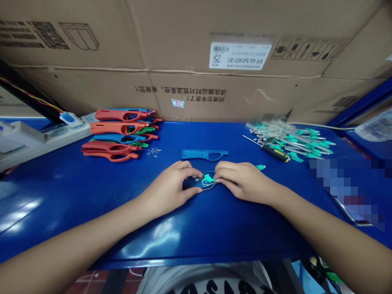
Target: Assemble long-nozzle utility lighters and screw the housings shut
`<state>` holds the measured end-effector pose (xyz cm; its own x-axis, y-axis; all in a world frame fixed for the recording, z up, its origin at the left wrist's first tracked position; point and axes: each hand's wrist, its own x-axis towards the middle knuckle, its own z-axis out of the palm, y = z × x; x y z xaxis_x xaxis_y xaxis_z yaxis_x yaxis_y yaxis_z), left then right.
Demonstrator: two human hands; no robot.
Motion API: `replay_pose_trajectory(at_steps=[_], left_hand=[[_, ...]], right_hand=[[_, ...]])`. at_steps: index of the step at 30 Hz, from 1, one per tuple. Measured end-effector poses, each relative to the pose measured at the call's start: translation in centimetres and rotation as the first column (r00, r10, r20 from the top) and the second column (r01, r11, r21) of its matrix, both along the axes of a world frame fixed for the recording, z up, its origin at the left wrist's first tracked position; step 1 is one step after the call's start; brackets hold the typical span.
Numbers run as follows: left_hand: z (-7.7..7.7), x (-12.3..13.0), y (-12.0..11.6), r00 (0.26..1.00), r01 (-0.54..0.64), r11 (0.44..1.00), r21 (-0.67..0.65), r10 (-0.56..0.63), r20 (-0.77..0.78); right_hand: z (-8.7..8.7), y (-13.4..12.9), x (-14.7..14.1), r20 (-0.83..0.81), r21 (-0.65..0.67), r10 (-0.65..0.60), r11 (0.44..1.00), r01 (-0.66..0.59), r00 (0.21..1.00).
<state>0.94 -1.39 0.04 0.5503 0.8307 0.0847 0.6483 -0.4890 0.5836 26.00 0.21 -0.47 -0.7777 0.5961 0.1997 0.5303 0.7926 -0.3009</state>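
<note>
In front of me my left hand (173,185) is closed, thumb and fingers gripping a blue lighter shell half between them. A green trigger piece (208,179) with thin wires lies at the shell, between my two hands. My right hand (246,181) pinches this trigger assembly at its right side; the fingertips cover part of it. Past the right knuckles a green tip (260,167) sticks out, and I cannot tell what it joins. Just beyond my hands lies another blue lighter shell half (204,154), its hollow side up.
Stacked lighter shells (118,128) in red, orange, blue and green lie left, near small screws (154,152) and a power strip (58,132). At right are a screwdriver (275,153), a pile of green-ended metal rods (294,139) and a phone (352,212). A cardboard box (183,53) stands behind.
</note>
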Motion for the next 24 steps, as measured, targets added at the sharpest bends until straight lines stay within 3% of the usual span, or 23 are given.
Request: replay_pose_trajectory(at_steps=[5,13,24], left_hand=[[0.0,0.0,-0.2,1.000,-0.014,1.000,0.019,0.014,0.007],[0.2,0.0,-0.8,0.982,0.090,0.979,0.184,-0.056,-0.183],[-0.1,0.1,-1.0,0.973,0.112,0.973,0.203,-0.066,-0.221]], right_hand=[[0.4,-0.2,-0.1,0.064,0.006,0.003,1.000,-0.004,0.998],[1.3,-0.8,-0.7,0.326,0.221,-0.004,0.973,-0.072,0.945],[1.5,-0.8,-0.8,0.368,0.239,0.042,0.961,-0.139,0.929]])
